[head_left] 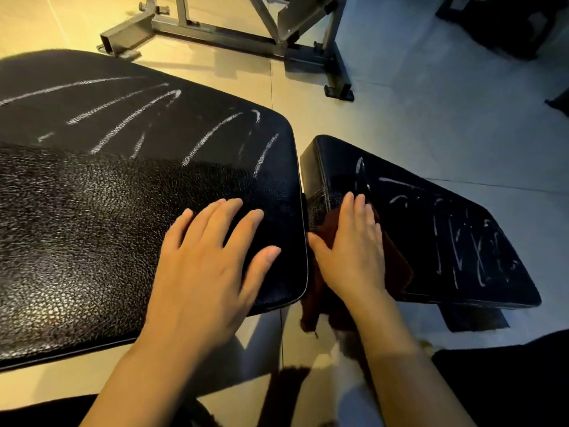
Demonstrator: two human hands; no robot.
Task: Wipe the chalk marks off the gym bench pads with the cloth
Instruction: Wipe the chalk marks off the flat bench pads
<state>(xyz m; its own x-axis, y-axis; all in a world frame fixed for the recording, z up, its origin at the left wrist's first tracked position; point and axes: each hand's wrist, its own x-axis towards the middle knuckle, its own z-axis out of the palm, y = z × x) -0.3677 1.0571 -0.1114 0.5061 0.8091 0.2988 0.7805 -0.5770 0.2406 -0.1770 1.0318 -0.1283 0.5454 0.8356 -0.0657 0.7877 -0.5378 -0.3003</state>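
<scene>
Two black bench pads lie side by side. The large pad point(92, 211) on the left carries long white chalk streaks point(123, 124) across its far half; its near half looks bare. The smaller pad point(431, 241) on the right has chalk scribbles point(462, 241) toward its right end. My left hand point(209, 260) rests flat, fingers spread, on the large pad's near right corner. My right hand point(351, 248) presses flat on a dark red cloth point(397, 266) at the small pad's left end; part of the cloth hangs down into the gap between the pads.
A grey metal rack frame point(246, 35) stands on the tiled floor beyond the pads. Dark equipment point(508, 23) sits at the top right. The small pad's support point(474, 318) shows under its near edge. Dark clothing fills the bottom right corner.
</scene>
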